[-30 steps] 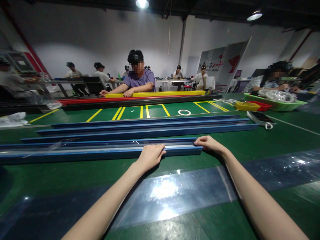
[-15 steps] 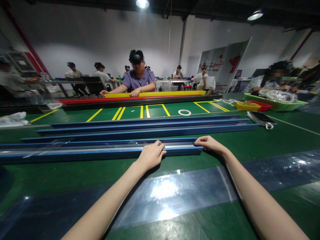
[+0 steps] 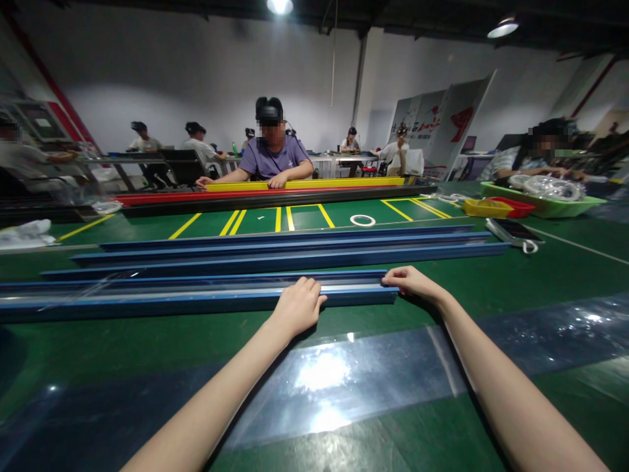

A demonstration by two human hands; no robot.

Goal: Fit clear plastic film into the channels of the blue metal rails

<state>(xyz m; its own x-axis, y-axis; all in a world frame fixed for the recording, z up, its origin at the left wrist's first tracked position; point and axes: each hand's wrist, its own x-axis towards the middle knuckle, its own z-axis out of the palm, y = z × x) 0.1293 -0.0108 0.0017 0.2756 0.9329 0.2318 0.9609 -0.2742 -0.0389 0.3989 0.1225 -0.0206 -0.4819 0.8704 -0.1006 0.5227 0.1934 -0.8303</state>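
Observation:
A long blue channel (image 3: 196,305) lies across the green table (image 3: 162,341), with a pale strip along its inside. My left hand (image 3: 301,305) rests over the channel near its right part, fingers curled into it and thumb at the front edge; what the fingertips hold is hidden. At the channel's right end, my right hand (image 3: 410,282) is closed in a pinch on the end. Thin clear film (image 3: 93,288) shows over the left part of the channel. Behind it lie several more blue channels (image 3: 295,255), side by side.
Clear plastic sheeting (image 3: 383,373) lies in front. Beyond are a white ring (image 3: 362,221), yellow, red and black bars (image 3: 275,198), a phone (image 3: 515,233) and a green tray (image 3: 565,204). A person (image 3: 278,154) across the table touches the yellow bar.
The clear film over the channel's left part has shifted and lifted slightly. My left fingers have moved a little; my right hand is almost unmoved. The person opposite has shifted slightly right.

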